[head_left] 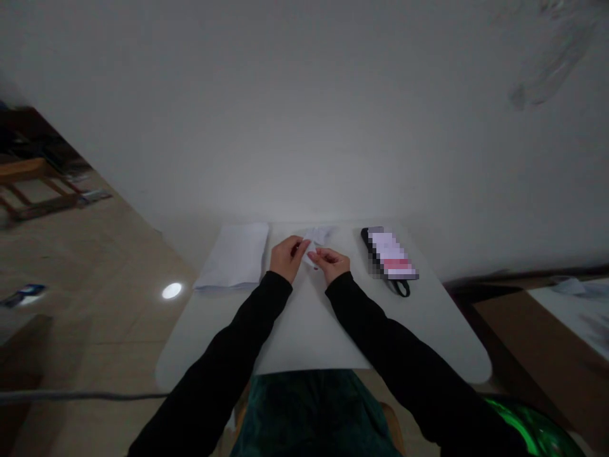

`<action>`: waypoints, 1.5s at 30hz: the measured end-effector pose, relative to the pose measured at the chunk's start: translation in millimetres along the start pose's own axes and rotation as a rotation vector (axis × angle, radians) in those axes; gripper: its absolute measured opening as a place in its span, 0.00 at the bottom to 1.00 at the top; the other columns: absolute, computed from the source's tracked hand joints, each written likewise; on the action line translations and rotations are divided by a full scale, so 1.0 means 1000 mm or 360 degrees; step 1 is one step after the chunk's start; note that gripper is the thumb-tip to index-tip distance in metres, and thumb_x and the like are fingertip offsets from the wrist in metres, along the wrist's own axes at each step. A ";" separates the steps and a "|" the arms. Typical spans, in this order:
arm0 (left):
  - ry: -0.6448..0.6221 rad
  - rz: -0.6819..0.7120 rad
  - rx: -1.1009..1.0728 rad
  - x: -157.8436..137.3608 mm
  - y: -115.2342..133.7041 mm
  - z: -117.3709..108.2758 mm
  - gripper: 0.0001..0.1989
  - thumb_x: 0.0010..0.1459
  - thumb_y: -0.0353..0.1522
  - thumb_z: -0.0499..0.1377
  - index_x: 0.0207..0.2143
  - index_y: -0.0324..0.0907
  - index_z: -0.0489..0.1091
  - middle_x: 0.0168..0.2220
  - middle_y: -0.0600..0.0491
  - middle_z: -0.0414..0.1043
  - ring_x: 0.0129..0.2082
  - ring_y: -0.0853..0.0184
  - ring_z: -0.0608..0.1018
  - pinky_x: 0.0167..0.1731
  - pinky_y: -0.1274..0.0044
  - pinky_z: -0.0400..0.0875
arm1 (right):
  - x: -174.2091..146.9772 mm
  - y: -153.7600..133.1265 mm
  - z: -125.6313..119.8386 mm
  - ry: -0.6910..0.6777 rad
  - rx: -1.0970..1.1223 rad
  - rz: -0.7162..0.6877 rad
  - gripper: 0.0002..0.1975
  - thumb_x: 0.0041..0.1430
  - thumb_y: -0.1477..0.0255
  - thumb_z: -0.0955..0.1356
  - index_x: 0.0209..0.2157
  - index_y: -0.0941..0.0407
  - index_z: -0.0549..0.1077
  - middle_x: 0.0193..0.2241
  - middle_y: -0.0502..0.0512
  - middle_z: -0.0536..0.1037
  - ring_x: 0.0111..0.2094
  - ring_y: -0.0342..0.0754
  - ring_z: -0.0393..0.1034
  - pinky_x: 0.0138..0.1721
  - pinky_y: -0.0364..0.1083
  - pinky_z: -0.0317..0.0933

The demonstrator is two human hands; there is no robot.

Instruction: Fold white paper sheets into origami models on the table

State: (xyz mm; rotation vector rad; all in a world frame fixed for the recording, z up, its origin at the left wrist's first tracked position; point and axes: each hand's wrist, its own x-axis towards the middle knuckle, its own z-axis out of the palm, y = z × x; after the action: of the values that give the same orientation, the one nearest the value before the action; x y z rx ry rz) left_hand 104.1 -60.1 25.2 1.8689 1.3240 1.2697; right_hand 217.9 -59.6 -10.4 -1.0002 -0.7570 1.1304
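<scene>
Over the middle of the white table, my left hand (pixel 288 255) and my right hand (pixel 332 262) pinch a small piece of white paper (pixel 311 255) between thumbs and fingers. The hands are close together, fingertips almost meeting on the paper. Just beyond them lies another whitish, crumpled-looking piece (pixel 324 235), partly hidden by the hands; its exact kind is unclear. To the left of my left hand rests a stack of white paper sheets (pixel 235 256). Right of my right hand lies a phone (pixel 392 254) with a black wrist strap (pixel 402 289), its screen blurred out.
The white table (pixel 309 336) stands against a pale wall (pixel 295 114). A wooden stool (pixel 33 174) is on the tiled floor at left. At right is a brown cardboard-like surface (pixel 537 343), with a green shiny object (pixel 533 425) near my right elbow. A grey cable (pixel 80 395) crosses the lower left.
</scene>
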 end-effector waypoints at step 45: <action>-0.0123 0.0174 -0.0109 -0.009 -0.031 0.007 0.09 0.44 0.35 0.64 0.24 0.41 0.68 0.45 0.50 0.71 0.37 0.66 0.75 0.22 0.81 0.70 | 0.019 0.004 -0.021 -0.0334 -0.0334 -0.0286 0.20 0.47 0.58 0.68 0.14 0.58 0.69 0.10 0.47 0.65 0.12 0.37 0.56 0.13 0.40 0.51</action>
State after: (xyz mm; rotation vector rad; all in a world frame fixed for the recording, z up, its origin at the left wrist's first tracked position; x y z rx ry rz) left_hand 96.1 -56.0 -6.2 1.9451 1.1382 1.2673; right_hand 240.2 -46.7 -22.0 -0.9743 -1.1305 1.0237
